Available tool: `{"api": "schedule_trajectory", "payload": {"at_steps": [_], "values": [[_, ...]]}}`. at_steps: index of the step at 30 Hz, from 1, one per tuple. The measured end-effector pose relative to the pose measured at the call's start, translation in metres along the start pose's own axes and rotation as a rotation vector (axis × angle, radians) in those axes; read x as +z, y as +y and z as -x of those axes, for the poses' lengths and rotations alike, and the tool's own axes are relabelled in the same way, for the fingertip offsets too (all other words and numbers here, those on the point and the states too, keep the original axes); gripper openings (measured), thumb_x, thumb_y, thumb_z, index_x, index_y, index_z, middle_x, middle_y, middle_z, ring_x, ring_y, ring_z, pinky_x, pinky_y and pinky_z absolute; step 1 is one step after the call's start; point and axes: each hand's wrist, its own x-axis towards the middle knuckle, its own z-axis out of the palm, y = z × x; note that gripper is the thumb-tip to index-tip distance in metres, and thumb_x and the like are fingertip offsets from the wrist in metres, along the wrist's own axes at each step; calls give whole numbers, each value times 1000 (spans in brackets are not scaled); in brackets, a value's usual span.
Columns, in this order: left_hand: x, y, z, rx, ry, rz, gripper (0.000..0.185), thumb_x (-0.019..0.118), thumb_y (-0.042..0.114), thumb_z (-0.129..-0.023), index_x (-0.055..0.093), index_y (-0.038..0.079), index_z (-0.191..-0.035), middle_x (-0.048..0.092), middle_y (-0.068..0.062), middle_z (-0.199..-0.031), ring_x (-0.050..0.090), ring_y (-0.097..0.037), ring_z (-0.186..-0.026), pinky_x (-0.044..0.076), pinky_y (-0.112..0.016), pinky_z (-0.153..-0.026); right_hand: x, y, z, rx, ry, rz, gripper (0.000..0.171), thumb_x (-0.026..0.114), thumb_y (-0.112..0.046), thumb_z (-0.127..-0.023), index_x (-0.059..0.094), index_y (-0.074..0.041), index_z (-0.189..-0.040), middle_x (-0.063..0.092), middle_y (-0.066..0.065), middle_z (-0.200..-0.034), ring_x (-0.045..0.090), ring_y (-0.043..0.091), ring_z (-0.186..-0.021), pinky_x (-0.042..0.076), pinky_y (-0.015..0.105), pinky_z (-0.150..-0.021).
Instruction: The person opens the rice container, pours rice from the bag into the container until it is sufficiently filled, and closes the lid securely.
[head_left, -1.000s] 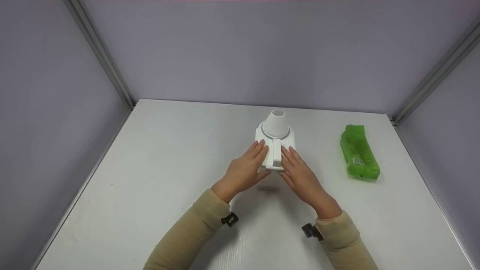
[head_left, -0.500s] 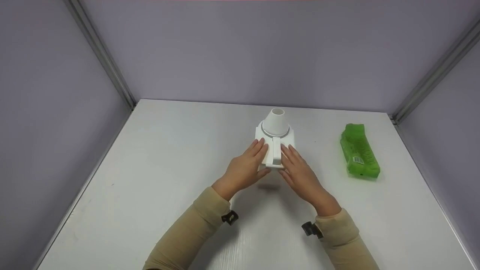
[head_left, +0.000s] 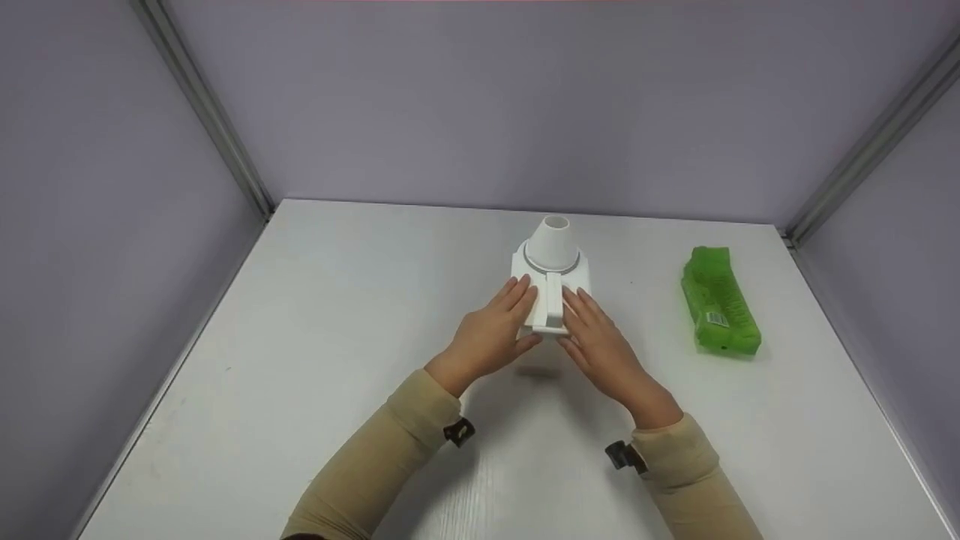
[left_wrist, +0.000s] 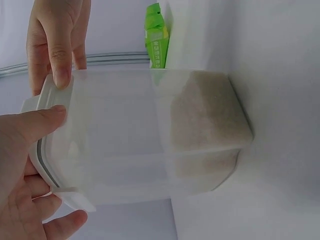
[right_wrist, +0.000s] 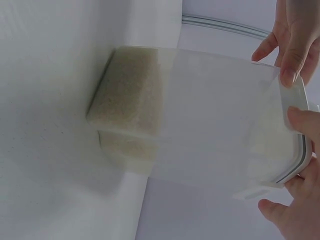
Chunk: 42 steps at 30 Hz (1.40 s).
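Both hands hold the lid of a clear container [head_left: 551,296] that stands on the white table [head_left: 337,337] just ahead of them: the left hand [head_left: 491,337] lies on the lid's left side with fingers straight and thumb under its near edge, the right hand [head_left: 600,349] likewise on the right side. Pale grains [left_wrist: 205,115] fill the container's bottom, and a white cone [head_left: 553,241] sits on the lid just beyond the fingertips. A green packet [head_left: 718,301] lies well to the right of the right hand

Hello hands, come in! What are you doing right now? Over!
Left hand and right hand grip the container's lid. Container upright, part full of grains. Green packet off to the right, not blocking.
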Motion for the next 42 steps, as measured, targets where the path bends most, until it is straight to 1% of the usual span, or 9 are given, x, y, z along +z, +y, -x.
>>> {"api": "schedule_trajectory", "payload": {"at_steps": [8,12,17,24,31,36,42], "values": [[1,-3,-4,-19,-17,18,70,64,39,-87,36,6,-143,29,-7,-150,26,-20,-137,49,-35,-87,1,-1,-4,15,-2,5,50,55,-15,-94,40,-1,-139,31,14,-148,22,32,-137,23,47,-108],[1,-4,-1,-30,-13,43,70,64,38,-88,35,6,-143,29,-7,-150,25,-20,-137,47,-35,-89,1,-1,-5,18,-14,11,50,55,-16,-94,40,-1,-140,31,13,-148,22,31,-137,24,47,-108],[1,-3,2,-43,-15,51,70,63,38,-88,35,6,-144,28,-7,-150,25,-21,-137,46,-35,-92,2,-1,-5,13,-29,10,50,54,-17,-94,40,-2,-139,30,13,-149,22,31,-137,23,46,-108],[0,-3,-1,-40,-25,40,70,62,39,-89,34,6,-144,27,-6,-151,24,-21,-138,45,-36,-92,0,-1,-7,17,-22,6,51,55,-16,-94,39,-2,-141,30,13,-149,21,31,-137,23,46,-109],[-2,-3,-4,-25,-24,37,70,63,38,-88,35,5,-143,29,-7,-150,25,-21,-137,49,-37,-86,-2,0,-6,6,-10,16,50,55,-16,-94,40,0,-139,30,14,-148,22,32,-137,22,44,-109],[-3,-4,-7,-13,-30,26,69,62,38,-89,35,5,-143,29,-8,-150,25,-21,-137,48,-37,-89,-1,1,-6,28,-9,2,53,55,-17,-94,37,-2,-141,29,13,-149,21,31,-138,21,44,-109],[-2,-5,-11,-18,-56,19,70,62,38,-89,33,6,-144,28,-7,-151,24,-21,-137,46,-37,-92,1,2,-8,17,5,0,53,57,-14,-93,39,1,-140,30,15,-148,22,33,-137,23,45,-109]]}}
